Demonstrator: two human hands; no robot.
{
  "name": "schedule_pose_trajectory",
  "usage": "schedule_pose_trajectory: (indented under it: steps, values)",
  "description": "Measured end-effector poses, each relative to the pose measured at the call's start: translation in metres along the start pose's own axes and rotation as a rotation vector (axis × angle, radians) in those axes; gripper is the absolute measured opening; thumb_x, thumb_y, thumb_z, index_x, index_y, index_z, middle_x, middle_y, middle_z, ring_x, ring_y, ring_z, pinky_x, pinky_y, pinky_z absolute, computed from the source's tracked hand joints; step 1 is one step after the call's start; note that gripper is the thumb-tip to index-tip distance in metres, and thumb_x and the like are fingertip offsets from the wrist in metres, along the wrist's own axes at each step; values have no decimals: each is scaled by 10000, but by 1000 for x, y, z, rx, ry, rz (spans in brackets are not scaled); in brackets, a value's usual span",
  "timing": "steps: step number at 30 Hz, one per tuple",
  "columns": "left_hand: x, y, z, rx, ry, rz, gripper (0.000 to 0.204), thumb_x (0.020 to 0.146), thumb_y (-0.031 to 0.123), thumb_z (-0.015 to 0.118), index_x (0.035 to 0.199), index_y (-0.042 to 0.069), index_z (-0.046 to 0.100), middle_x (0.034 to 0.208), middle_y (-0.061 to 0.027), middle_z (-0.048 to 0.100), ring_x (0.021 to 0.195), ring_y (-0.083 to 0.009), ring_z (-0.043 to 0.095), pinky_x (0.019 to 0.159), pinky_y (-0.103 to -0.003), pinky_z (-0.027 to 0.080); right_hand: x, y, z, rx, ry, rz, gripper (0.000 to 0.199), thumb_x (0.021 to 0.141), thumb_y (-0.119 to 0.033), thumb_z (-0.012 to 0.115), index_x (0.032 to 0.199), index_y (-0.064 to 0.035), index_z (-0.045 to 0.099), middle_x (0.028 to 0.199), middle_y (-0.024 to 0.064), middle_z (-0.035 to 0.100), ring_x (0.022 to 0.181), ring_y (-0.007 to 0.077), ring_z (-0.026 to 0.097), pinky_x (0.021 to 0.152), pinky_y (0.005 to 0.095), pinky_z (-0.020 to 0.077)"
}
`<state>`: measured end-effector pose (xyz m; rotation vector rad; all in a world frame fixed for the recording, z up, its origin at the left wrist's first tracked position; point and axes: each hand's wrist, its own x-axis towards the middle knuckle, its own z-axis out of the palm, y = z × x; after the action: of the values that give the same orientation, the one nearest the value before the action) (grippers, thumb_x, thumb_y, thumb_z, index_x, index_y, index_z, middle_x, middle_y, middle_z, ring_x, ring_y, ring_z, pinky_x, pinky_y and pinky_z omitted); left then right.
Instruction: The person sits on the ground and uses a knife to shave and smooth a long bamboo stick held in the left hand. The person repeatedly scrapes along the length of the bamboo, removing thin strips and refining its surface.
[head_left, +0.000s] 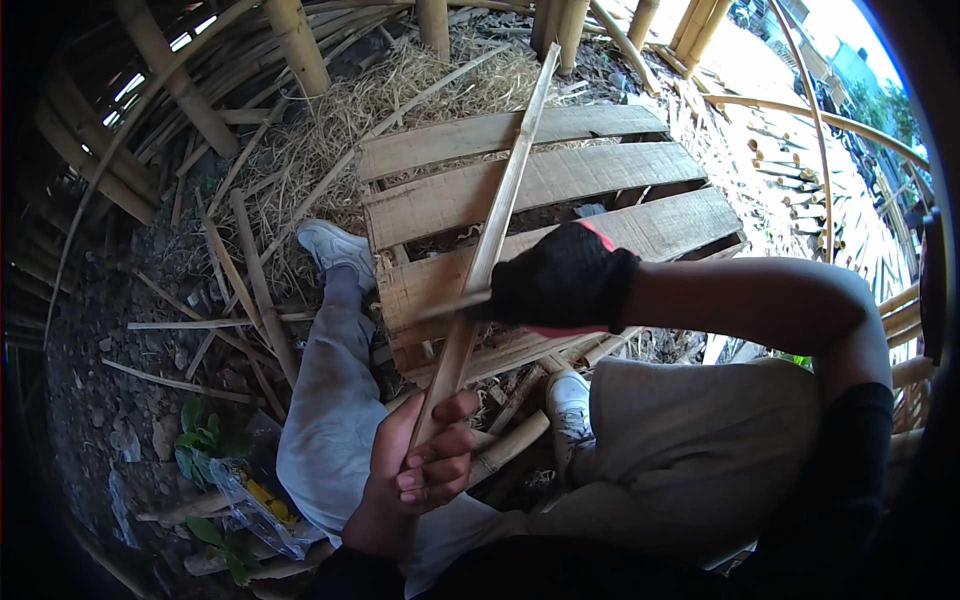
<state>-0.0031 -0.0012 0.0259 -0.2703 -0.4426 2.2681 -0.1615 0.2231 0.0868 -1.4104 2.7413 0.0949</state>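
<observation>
A long, split bamboo strip (497,225) slants away from me over a wooden slatted pallet (610,175). Its near end is wrapped in the fingers of my bare left hand (425,460). My right hand (560,280), in a black glove with red-pink edging, is closed around a narrow, blade-like tool (452,307). The tool lies across the strip a little beyond my left hand; motion blurs it, and its handle is hidden inside the glove.
Dry shavings (345,130) pile behind the pallet, near upright bamboo poles (298,45). Loose bamboo pieces (262,285) lie at left, with a clear plastic bag (265,495) and green leaves (200,435) lower down. Cut bamboo (785,170) is stacked at far right.
</observation>
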Motion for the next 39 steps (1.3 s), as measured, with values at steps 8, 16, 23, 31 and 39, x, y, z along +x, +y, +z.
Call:
schedule_pose_trajectory:
  steps: [8,16,23,31,39]
  values:
    - [3,-3,2,21,73,-41,305,1092,356,287,915,130,392,529,-40,415,319,-124,466,239,-244,381,15,152,-10,-332,-184,372,471,1065,-535,357,1159,-252,721,1002,35,746,907,238,731,733,398,570]
    - [-4,-2,2,46,124,-32,308,1093,347,273,906,135,395,525,-36,416,314,-124,463,239,-241,381,15,34,-9,49,-156,-11,465,1013,-588,439,999,-234,739,920,43,739,864,269,726,795,376,588]
    - [-1,0,4,37,73,-52,310,1093,343,263,907,130,390,531,-38,421,324,-125,473,238,-245,382,21,101,-7,-38,-209,344,593,1026,-626,345,1105,-208,757,1058,83,747,1002,287,705,926,427,520]
    - [3,2,-2,-54,32,-97,294,1091,317,254,918,119,385,539,-45,427,333,-111,471,242,-235,385,6,91,1,-88,-178,112,392,1034,-506,457,1054,-240,744,881,90,728,807,309,705,692,434,560]
    - [-6,-3,-2,-30,3,-67,287,1090,324,272,929,114,381,550,-47,437,344,-106,478,250,-236,400,-7,15,-5,-50,-1,-16,434,980,-570,522,895,-205,740,759,63,704,699,285,708,642,426,574]
